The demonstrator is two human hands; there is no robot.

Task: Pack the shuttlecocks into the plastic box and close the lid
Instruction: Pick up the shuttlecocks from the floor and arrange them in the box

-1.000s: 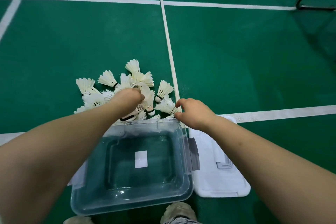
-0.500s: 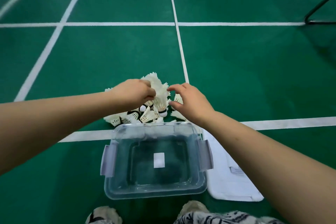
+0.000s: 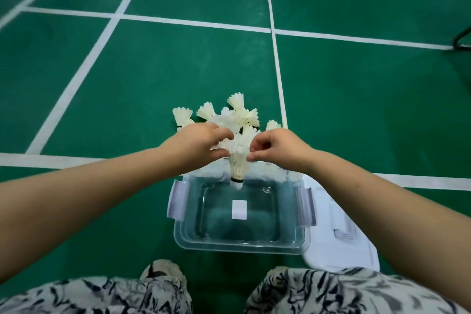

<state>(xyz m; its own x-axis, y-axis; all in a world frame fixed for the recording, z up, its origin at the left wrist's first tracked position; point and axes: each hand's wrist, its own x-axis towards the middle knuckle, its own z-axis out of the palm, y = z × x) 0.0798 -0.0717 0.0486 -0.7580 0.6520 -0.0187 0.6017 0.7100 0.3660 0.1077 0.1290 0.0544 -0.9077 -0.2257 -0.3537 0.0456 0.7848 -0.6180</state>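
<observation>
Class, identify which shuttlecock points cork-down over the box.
The upright shuttlecock pinched between the left hand and right hand. Its cork hangs over the far rim of the plastic box, while the rest lie in a pile on the floor.

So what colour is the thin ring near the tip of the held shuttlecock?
Black ring on the white feather shuttlecock, clearest in the head view.

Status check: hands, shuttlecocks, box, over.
Holding: left hand and right hand grip one shuttlecock, cork down over box far rim. Box empty, lid off beside it. Loose pile beyond; nothing blocking.
</observation>
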